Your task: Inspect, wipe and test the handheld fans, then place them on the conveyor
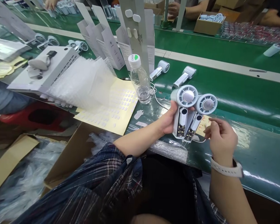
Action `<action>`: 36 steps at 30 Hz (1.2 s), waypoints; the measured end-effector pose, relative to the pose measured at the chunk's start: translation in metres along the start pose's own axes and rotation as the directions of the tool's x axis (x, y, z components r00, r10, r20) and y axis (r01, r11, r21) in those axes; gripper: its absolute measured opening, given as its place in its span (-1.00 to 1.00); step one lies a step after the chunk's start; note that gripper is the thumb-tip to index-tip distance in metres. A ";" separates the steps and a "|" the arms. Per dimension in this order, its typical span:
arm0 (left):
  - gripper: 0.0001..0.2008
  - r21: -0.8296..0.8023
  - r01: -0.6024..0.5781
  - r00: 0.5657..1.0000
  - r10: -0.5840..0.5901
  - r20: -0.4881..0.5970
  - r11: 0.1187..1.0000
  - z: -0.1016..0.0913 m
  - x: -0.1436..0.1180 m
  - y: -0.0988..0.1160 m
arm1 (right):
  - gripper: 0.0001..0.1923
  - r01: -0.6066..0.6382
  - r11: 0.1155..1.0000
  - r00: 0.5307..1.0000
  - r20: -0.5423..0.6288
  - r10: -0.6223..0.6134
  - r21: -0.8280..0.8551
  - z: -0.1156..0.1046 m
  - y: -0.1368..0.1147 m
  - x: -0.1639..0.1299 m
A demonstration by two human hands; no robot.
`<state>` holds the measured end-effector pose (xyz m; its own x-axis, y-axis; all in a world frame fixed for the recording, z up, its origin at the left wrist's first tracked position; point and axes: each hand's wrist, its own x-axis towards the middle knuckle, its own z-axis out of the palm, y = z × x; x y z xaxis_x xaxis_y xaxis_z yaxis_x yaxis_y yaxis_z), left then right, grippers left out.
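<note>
My left hand (170, 119) is closed around two pale blue handheld fans, held side by side with their round heads up. The left fan (180, 113) and the right fan (196, 119) both show bare circuit boards low on their handles. Just right of them is my right hand (220, 135), its fingers curled in and apart from the fans. Whatever its fingertips may hold cannot be made out. Behind the fans, two more handheld fans, one nearer the post (160, 71) and one farther right (185, 77), lie on the green bench (235, 74).
A water bottle (140, 81) stands by the metal post (136, 40). Yellow sticker sheets (121, 121) and plastic sleeves (84, 82) lie to the left, near a white box (45, 70). Upright cartons (109, 46) stand behind. Co-workers' hands show across the bench.
</note>
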<state>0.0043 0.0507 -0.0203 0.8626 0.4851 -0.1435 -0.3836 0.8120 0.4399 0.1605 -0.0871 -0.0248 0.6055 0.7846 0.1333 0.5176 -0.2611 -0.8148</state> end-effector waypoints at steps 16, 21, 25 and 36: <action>-0.05 0.162 0.254 0.917 -0.291 0.274 0.954 0.005 -0.014 -0.002 | -0.79 0.442 0.803 0.895 -0.262 -0.361 0.401 -0.029 -0.051 0.016; 0.00 0.231 0.311 0.901 -0.363 0.238 0.922 0.004 -0.017 -0.009 | -0.23 -0.199 0.760 0.946 0.324 -0.017 0.619 -0.035 -0.046 0.012; -0.01 0.288 0.279 0.925 -0.337 0.174 0.916 0.001 -0.019 -0.013 | -0.36 -0.321 0.773 0.901 0.429 0.069 0.548 -0.040 -0.058 0.010; -0.06 0.244 0.237 0.923 -0.296 0.244 0.940 0.005 -0.019 -0.013 | -0.39 0.052 0.924 0.994 -0.110 -0.010 0.379 -0.023 -0.063 0.008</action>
<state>-0.0051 0.0293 -0.0189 0.9906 0.1282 -0.0468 -0.0753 0.7993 0.5962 0.1462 -0.0774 0.0407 0.6632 0.7203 0.2033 0.2808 0.0124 -0.9597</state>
